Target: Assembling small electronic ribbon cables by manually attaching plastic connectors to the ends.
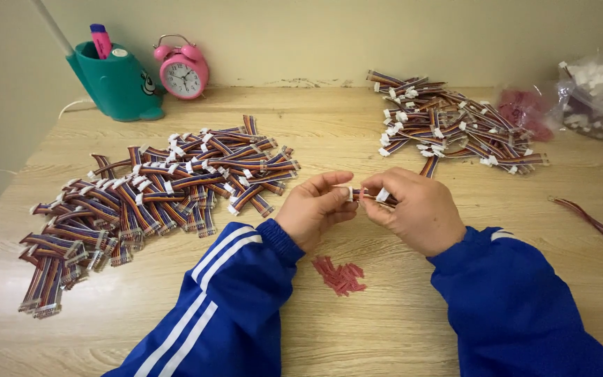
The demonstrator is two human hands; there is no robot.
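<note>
Left hand [313, 209]: I have it curled nearly closed, thumb and forefinger pinching one white end of a short ribbon cable [370, 196] so that end stays put.
Right hand [413, 209]: closed round the other end of the same cable, fingertips bunched at its white plug; I think the thumb is pressing the plug, but my fingers hide the contact.
Ribbon cable: a short multicoloured strip held level between both hands, just above the middle of the bench [357, 132], nearer the front edge than the back.
Left pile [155, 202]: a wide heap of similar cables spread towards the left edge, lying loose and criss-crossed, within reach of the left hand.
Right pile [455, 126]: a smaller heap towards the back right, kept well apart from the left one, so the two lots do not mix.
Red bits [340, 274]: a small cluster of red pieces lies just below the hands, near the front edge, between my blue sleeves.
Single cable [586, 218]: one thin strand lies alone by the right edge.
Back edge: a teal pen holder [116, 84] and a pink alarm clock [183, 70] stand by the wall, out of the working area; a clear bag of white parts [598, 94] sits in the back right corner.
</note>
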